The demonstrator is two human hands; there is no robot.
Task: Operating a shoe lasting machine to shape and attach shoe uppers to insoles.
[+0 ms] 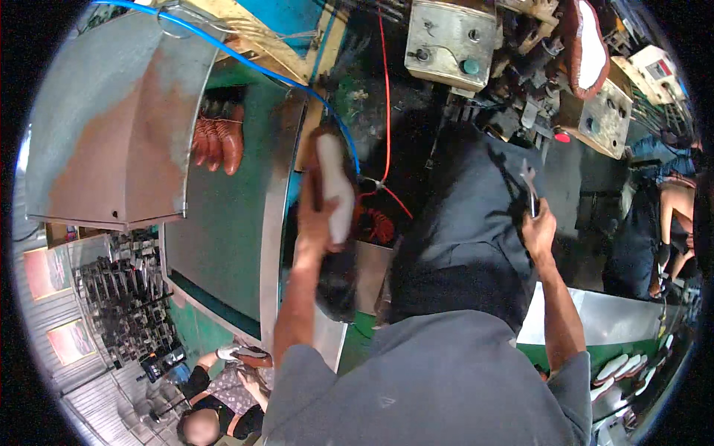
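Observation:
My left hand [318, 227] is wrapped round a brown shoe with a pale sole [335, 175]. Both are smeared by motion, between the belt's metal edge and my lap. My right hand [539, 232] is closed on a silver metal tool with a wrench-like head [529, 178], pointing away from me; its exact kind is unclear. That tool is above the dark cloth [468, 215] covering my legs, casting a shadow on it.
On the left, a green belt [219, 245] carries brown shoes [221, 145] beside a rusty metal hood [119, 141]. Blue [260, 67] and red hoses [387, 97] hang ahead. A control box [450, 44] and a machine-held shoe [590, 52] stand ahead right. People work at lower left and far right.

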